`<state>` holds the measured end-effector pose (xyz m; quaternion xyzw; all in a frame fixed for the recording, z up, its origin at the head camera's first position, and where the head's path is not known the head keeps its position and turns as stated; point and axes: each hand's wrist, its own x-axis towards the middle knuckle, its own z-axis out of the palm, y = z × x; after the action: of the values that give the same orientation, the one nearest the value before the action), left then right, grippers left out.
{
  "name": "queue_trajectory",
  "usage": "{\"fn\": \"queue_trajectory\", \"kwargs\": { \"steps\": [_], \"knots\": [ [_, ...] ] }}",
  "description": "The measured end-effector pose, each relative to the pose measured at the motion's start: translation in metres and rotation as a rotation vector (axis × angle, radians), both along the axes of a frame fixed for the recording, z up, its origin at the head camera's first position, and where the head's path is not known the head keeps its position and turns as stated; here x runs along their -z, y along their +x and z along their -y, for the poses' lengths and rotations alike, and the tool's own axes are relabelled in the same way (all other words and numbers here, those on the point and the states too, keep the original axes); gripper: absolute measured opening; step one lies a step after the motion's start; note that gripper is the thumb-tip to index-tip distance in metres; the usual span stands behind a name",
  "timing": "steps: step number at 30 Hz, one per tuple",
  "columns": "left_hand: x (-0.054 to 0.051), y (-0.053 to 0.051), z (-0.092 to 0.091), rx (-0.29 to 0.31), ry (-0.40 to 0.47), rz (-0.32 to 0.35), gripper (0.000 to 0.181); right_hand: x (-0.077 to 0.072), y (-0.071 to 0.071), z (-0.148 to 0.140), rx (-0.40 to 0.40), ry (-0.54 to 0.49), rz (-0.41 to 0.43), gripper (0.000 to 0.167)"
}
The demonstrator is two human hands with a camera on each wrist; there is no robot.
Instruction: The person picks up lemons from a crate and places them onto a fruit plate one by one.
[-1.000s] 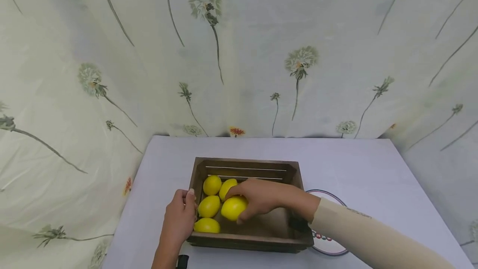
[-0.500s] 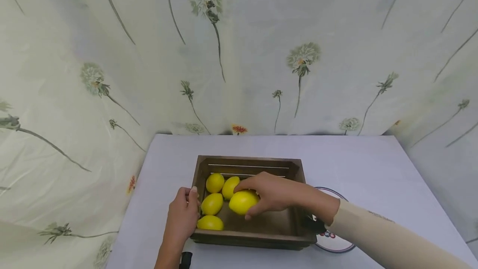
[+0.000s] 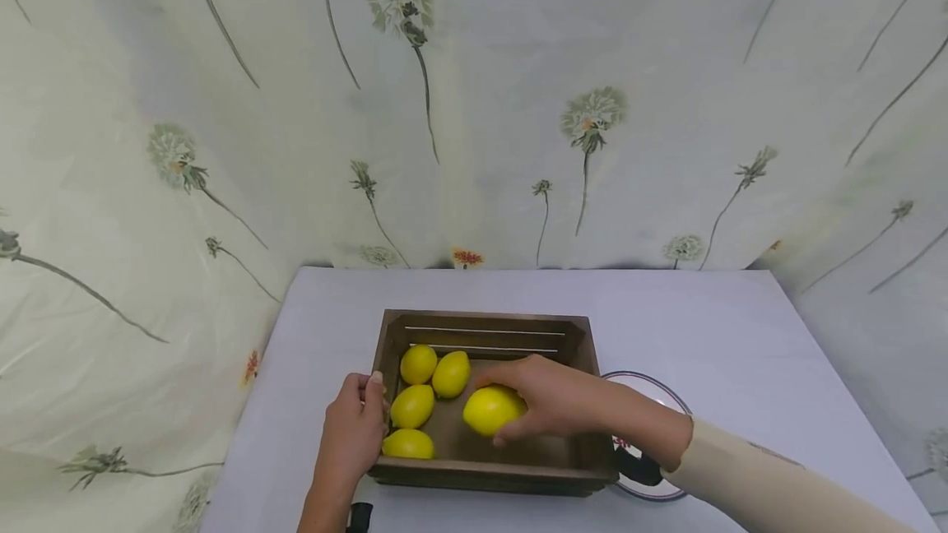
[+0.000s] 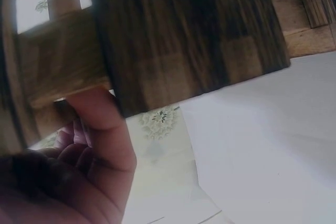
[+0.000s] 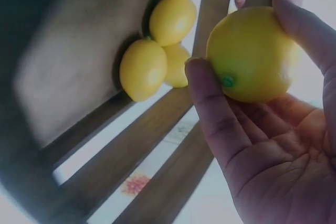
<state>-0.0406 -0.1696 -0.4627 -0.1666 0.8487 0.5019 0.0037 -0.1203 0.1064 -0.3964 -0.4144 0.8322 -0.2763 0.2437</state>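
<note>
In the head view a brown slatted wooden crate (image 3: 492,477) holds several yellow lemons along its left side, among them one at the back (image 3: 451,374) and one in the front corner (image 3: 408,444). My right hand (image 3: 551,401) pinches another lemon (image 3: 494,410) between fingers and thumb over the middle of the crate. The right wrist view shows that lemon (image 5: 252,53) in my fingers, its green stem end visible. My left hand (image 3: 354,434) grips the crate's left wall; in the left wrist view a finger of this hand (image 4: 105,156) passes through a gap between the slats.
The crate stands on a table with a white cover (image 3: 333,294). Right of it, partly under my right forearm, lies a round white plate (image 3: 652,490) with a dark rim. A curtain with dandelion prints (image 3: 489,105) hangs behind the table.
My right hand has moved rightward with its lemon, away from the lemons on the left, uncovering the back one. The left hand keeps its hold on the crate wall.
</note>
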Motion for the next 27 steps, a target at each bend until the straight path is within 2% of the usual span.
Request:
{"fn": "queue_trajectory", "kwargs": {
  "steps": [4,18,27],
  "knots": [
    [-0.001,0.0,0.0,0.0,-0.002,0.008,0.036,0.0,0.004,-0.007,0.043,0.025,-0.003,0.05],
    [0.0,0.0,-0.001,-0.004,-0.004,0.015,0.035,-0.004,0.014,-0.024,0.054,-0.008,-0.047,0.052],
    [-0.001,0.0,-0.001,-0.01,-0.01,0.003,0.038,-0.011,0.026,-0.039,0.133,-0.008,-0.059,0.056]
  ]
}}
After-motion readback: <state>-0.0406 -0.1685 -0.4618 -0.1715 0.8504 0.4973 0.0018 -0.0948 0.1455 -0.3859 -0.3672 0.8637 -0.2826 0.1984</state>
